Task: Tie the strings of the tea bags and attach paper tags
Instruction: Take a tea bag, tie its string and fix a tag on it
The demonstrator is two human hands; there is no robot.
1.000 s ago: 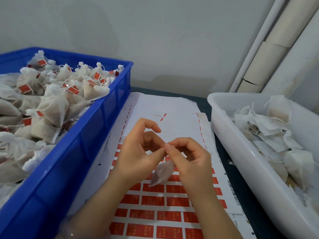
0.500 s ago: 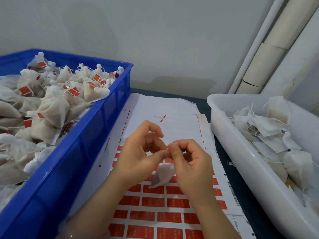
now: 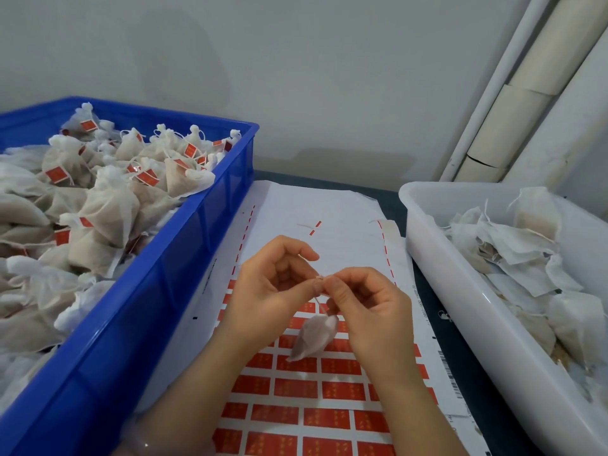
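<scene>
Grey wall (image 3: 296,77) stands behind a dark table (image 3: 460,357). At the left a blue crate (image 3: 131,324) sits on the table, filled with tied tea bags (image 3: 108,209) that carry small red tags. Just beside the crate lies a white sheet of red paper tags (image 3: 312,416); the tags are printed in rows on its near part, and its far part is white. Above this sheet the two hands meet. The left hand (image 3: 269,291) pinches a thin string (image 3: 319,302) between thumb and forefinger, and its other fingers are curled. One tea bag (image 3: 314,337) hangs from this string, below and between the hands, over the red rows. The right hand (image 3: 368,307) pinches the same string from the other side, and the fingertips of both hands touch. At the right a white tub (image 3: 477,307) holds flat, untied tea bags (image 3: 513,251). Behind the tub pale pipes (image 3: 526,93) go up along the wall.
</scene>
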